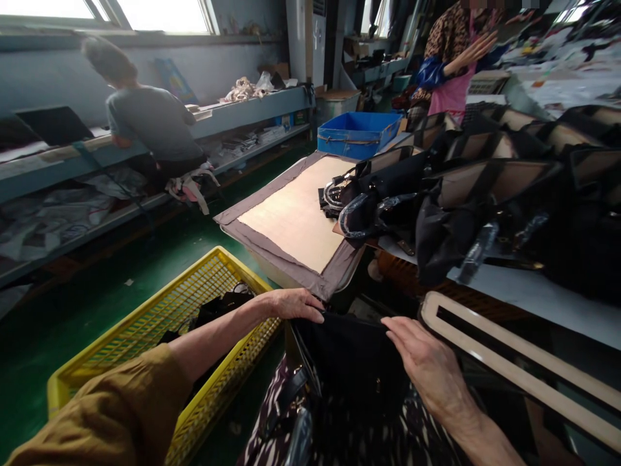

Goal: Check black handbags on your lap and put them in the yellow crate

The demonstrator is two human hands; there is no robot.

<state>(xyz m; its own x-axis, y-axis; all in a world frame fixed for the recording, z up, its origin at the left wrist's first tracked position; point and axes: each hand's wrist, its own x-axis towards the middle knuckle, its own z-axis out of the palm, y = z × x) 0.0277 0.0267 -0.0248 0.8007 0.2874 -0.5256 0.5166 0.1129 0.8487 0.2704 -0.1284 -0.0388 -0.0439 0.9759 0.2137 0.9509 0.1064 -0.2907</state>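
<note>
Single Bag in Hand Beside a Crowded Table

Black handbags (441, 226) crowd a table (533, 298) right of the yellow plastic crate (140, 327); whether they are finished cannot be told. Black pieces (218, 307) lie inside that crate. Just right of it, the lap handbag (359, 362) gapes, seemingly mid-handling. The left hand (295, 304) pinches its rim; the right hand (427, 362) lies at its far edge, grip unclear.

Bag (354, 362) on lap (359, 450), basket (140, 310) at left; board (291, 213) ahead, tub (344, 141) behind it, more bags (495, 184) at right
</note>
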